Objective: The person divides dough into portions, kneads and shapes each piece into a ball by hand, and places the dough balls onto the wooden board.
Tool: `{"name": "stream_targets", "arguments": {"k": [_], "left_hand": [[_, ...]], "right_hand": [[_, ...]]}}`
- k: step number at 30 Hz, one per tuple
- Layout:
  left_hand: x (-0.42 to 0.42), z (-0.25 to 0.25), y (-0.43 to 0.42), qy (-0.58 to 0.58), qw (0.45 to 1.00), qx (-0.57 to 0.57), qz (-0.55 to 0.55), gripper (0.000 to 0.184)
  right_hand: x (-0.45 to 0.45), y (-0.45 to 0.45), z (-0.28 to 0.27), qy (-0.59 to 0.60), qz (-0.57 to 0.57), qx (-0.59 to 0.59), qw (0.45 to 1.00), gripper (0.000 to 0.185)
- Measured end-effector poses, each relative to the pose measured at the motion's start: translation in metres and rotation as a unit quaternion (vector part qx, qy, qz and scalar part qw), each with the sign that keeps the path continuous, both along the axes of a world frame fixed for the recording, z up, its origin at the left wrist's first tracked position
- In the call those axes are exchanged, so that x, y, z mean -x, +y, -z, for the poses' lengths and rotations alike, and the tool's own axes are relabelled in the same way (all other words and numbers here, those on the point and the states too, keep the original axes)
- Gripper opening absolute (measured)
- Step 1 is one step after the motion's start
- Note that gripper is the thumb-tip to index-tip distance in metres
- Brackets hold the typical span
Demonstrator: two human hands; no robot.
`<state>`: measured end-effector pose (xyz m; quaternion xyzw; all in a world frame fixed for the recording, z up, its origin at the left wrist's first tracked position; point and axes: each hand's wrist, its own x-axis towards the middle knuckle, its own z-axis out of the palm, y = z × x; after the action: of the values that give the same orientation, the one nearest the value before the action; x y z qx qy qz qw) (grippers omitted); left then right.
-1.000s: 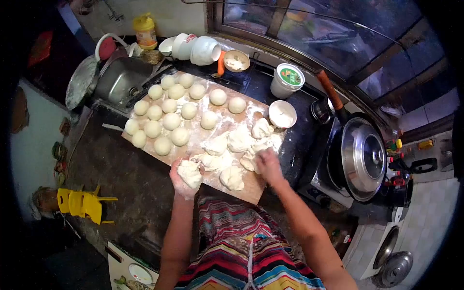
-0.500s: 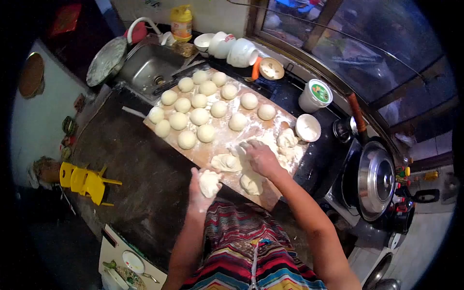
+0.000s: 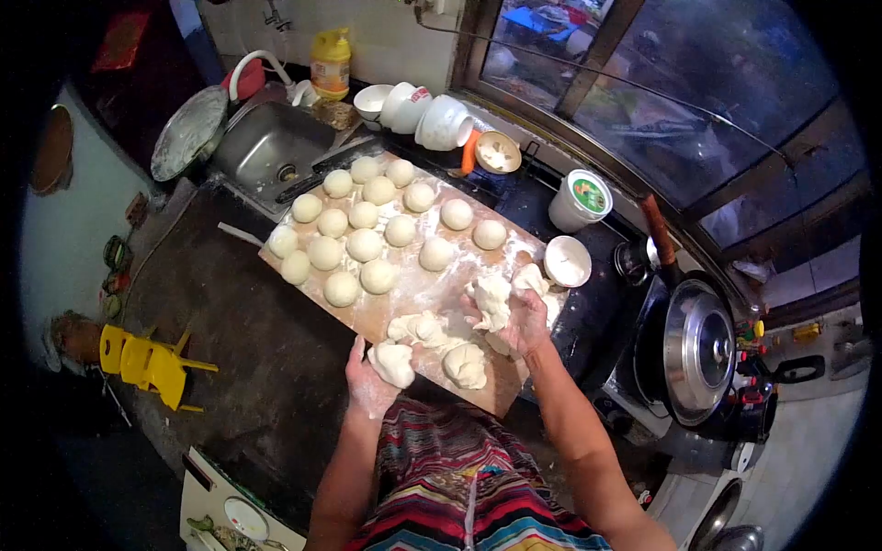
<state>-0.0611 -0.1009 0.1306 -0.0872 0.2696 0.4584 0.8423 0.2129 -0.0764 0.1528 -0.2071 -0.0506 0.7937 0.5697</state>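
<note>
A lump of dough (image 3: 392,365) rests in my left hand (image 3: 370,384), just off the near edge of the floured wooden board (image 3: 367,308). My right hand (image 3: 524,321) is turned partly palm up and holds another dough piece (image 3: 491,301) above the board's right part. Several smooth round dough balls (image 3: 364,244) sit on the board's left and middle. Rough dough pieces (image 3: 465,365) lie near its front edge, one more (image 3: 418,328) between my hands, and others beside the small white bowl (image 3: 567,262).
Behind the board stand stacked bowls (image 3: 445,123), a bowl with flour (image 3: 497,152) and a white tub (image 3: 580,200). A lidded wok (image 3: 700,352) is at the right. The sink (image 3: 276,147) lies back left, and yellow chairs (image 3: 147,365) stand at the left.
My right hand has lifted a dough piece off the board and turned its palm upward. My left hand still has its lump, its fingers now more spread. The camera view has shifted.
</note>
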Motion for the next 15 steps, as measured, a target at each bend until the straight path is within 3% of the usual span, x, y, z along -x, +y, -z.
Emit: {"name": "stream_targets", "arguments": {"k": [1, 4, 8, 9, 10, 11, 12, 15], "left_hand": [[-0.009, -0.009, 0.002, -0.013, 1.000, 0.015, 0.008, 0.054], [-0.026, 0.009, 0.005, -0.054, 0.998, -0.030, 0.002, 0.055], [-0.034, 0.038, 0.013, -0.083, 0.994, -0.041, -0.054, 0.043], [-0.033, 0.055, 0.014, -0.084, 0.993, -0.078, -0.042, 0.042], [-0.032, 0.075, 0.017, -0.084, 0.989, -0.116, -0.029, 0.040], [-0.029, 0.084, 0.018, -0.085, 0.984, -0.153, -0.016, 0.039], [-0.031, 0.078, 0.018, -0.045, 0.991, -0.121, -0.039, 0.040], [-0.045, 0.037, 0.024, 0.023, 0.994, -0.051, -0.092, 0.042]], "right_hand": [[0.008, -0.002, -0.008, -0.017, 0.052, 0.058, 0.997, 0.053], [0.004, -0.003, 0.007, -0.143, 0.071, 0.042, 0.986, 0.048], [0.003, 0.017, 0.005, -0.438, 0.141, 0.065, 0.885, 0.039], [-0.003, 0.029, 0.032, -0.578, 0.195, 0.020, 0.792, 0.038], [-0.002, 0.039, 0.034, -0.740, 0.186, 0.037, 0.646, 0.041], [-0.003, 0.042, 0.035, -0.793, 0.164, -0.026, 0.586, 0.044], [-0.006, 0.045, 0.034, -0.838, 0.144, -0.090, 0.519, 0.048], [-0.012, 0.047, 0.018, -0.894, -0.161, -0.156, 0.387, 0.052]]}}
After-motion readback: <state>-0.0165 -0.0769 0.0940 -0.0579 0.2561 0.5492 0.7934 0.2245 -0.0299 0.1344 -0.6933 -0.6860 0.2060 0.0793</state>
